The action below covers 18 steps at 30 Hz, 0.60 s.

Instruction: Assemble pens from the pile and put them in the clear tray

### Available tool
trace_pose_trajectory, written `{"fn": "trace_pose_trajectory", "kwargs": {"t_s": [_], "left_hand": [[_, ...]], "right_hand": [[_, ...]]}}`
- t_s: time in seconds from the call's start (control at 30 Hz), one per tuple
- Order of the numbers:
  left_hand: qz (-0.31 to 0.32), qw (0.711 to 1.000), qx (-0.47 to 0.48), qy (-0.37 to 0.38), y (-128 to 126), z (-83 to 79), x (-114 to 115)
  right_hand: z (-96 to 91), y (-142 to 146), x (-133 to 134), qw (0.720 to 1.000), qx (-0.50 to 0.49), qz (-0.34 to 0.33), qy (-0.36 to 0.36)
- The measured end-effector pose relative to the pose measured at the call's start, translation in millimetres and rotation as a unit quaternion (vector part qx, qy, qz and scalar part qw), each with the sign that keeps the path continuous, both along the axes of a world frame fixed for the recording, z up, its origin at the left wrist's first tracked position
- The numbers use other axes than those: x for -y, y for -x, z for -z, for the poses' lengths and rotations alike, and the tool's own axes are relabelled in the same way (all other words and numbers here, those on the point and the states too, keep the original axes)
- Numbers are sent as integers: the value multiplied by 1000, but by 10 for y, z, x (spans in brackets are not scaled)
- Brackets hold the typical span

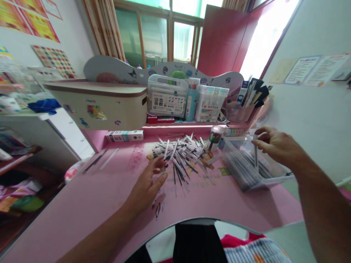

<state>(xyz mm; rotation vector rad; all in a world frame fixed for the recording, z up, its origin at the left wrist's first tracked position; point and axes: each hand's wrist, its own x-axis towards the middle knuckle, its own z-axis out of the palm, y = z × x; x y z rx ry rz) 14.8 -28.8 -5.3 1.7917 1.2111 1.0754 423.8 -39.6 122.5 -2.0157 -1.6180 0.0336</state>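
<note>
A heap of white and black pens [181,151] lies on the pink desk [90,197]. My left hand [146,184] rests on the desk at the heap's near left edge, fingers pinched on a pen at the pile's rim. My right hand [275,144] hovers over a clear plastic box [252,168] that holds several pens, and its fingers pinch a dark pen that hangs upright into the box.
A small can [215,137] stands behind the heap. On the shelf are clear marker cases [167,95], a white marker set [210,103] and a blue pen cup [191,104]. A cream drawer box [101,104] sits left, two loose pens [100,160] below it.
</note>
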Motion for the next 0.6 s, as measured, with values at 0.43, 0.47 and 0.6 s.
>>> {"fn": "trace_pose_trajectory", "kwargs": {"t_s": [0.43,0.47,0.6], "left_hand": [[19,999,-29,-1,16,7,-4],[22,999,-31,-5,14,1,-4],[26,999,-39,-13,12,-33,9]], "right_hand": [[384,1074,82,971,135,-194,25],[495,1162,23,961,154,-220,62],[911,1219,-273,939,205,-209,181]]}}
